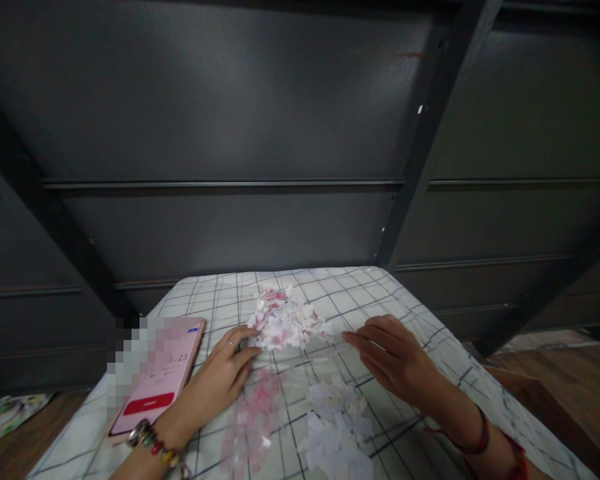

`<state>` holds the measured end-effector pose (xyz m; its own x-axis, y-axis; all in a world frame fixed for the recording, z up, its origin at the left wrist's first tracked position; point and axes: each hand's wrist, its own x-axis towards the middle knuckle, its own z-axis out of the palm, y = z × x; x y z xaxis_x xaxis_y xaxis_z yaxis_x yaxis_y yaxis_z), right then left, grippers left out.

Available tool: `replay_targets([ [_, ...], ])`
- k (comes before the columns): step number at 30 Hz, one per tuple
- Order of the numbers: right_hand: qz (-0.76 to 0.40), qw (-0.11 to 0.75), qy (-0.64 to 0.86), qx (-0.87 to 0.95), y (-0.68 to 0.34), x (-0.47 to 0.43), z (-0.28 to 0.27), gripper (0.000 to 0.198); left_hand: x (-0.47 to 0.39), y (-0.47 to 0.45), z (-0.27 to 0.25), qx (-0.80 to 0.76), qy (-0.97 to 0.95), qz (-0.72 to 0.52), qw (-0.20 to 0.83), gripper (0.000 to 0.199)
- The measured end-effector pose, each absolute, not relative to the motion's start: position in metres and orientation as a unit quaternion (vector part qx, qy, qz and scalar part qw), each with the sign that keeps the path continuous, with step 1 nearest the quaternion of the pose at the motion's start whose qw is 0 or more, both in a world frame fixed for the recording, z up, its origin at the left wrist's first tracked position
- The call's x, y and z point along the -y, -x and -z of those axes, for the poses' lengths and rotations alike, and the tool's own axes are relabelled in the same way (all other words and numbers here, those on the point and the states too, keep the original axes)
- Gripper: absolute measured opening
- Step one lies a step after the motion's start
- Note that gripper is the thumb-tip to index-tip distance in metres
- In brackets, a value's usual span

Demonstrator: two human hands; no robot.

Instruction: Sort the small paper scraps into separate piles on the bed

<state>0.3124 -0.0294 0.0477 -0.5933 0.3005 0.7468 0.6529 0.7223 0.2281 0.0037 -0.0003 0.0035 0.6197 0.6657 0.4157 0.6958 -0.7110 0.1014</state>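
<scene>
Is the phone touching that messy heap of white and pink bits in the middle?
Apart. The head view shows a strip of checked cloth between the phone and the heap.

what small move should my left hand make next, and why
I'd probably pinch a pink scrap from the mixed heap with the left hand: its fingertips are at the heap's left edge, pink and white scraps mingle there, and nearer you lie separate pink and white piles.
</scene>
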Motion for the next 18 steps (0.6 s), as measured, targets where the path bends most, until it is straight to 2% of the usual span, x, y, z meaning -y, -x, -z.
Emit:
replay_targets([
  [8, 0.228, 0.373, 0.236, 0.868, -0.297, 0.035, -0.048, 0.026, -0.001, -0.003, -0.002, 0.378, 0.900, 0.214, 0.036, 0.030],
  [11, 0.234, 0.383, 0.253, 0.857, -0.303, 0.034, -0.047, 0.029, -0.002, -0.002, -0.002, 0.378, 0.900, 0.212, 0.037, 0.029],
  [18, 0.263, 0.345, 0.321, 0.842, -0.331, 0.020, -0.046, 0.026, -0.002, -0.003, -0.002, 0.375, 0.902, 0.209, 0.040, 0.030],
])
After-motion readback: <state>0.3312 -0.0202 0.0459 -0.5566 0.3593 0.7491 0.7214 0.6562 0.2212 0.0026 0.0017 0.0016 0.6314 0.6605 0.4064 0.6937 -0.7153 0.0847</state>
